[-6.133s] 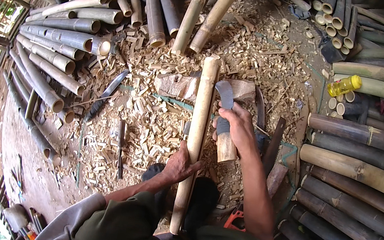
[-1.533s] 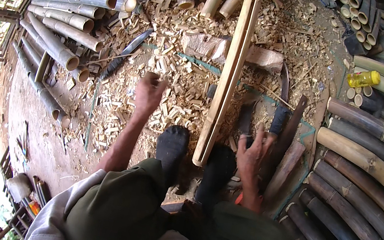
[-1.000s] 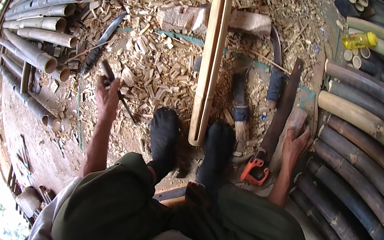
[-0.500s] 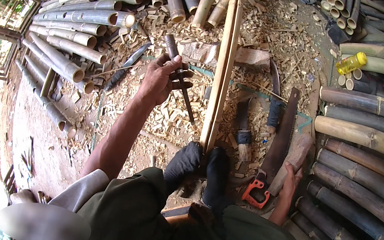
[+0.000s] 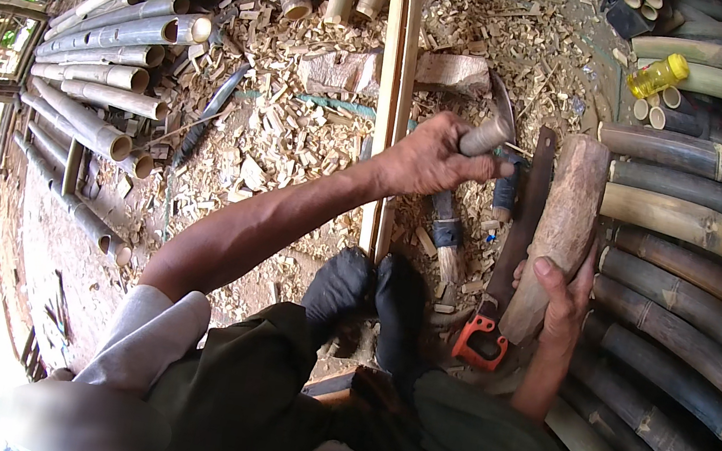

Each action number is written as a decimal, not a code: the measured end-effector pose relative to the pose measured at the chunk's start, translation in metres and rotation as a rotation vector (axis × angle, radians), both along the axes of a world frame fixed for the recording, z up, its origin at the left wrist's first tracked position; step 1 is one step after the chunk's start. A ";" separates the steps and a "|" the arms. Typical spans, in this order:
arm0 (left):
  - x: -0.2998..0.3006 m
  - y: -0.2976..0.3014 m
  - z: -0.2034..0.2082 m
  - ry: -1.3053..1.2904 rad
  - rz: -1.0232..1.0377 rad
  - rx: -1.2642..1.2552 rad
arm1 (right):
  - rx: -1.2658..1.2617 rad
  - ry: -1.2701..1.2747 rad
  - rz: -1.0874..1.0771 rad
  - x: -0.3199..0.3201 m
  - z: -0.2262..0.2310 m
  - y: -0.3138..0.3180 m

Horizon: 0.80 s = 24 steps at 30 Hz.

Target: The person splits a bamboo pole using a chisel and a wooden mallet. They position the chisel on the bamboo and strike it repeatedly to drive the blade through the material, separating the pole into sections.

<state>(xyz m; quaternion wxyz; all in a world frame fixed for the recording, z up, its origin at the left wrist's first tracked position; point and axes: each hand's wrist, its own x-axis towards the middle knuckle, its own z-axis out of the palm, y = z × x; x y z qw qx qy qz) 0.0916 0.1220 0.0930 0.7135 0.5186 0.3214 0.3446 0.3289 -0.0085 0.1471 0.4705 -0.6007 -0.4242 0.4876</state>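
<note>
Head view, seated person, legs drawn in. Left hand [image 5: 429, 156]: arm stretched forward and across the split bamboo pole [image 5: 394, 89], fingers clamped round the grey handle of a curved blade [image 5: 493, 126]. Right hand [image 5: 564, 300]: forearm raised from the lap, fingers wrapped on the lower end of a thick wooden log [image 5: 557, 228], held upright-tilted beside a hand saw [image 5: 507, 258] with an orange grip. Pole lies lengthwise on wood chips [image 5: 282, 128], near end at the dark shoes [image 5: 368, 298]. Bamboo culms [image 5: 692, 221] stacked at right.
</note>
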 end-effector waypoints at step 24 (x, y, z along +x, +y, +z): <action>-0.021 -0.017 -0.012 0.335 -0.216 0.151 | 0.311 -0.357 0.286 -0.030 0.099 0.037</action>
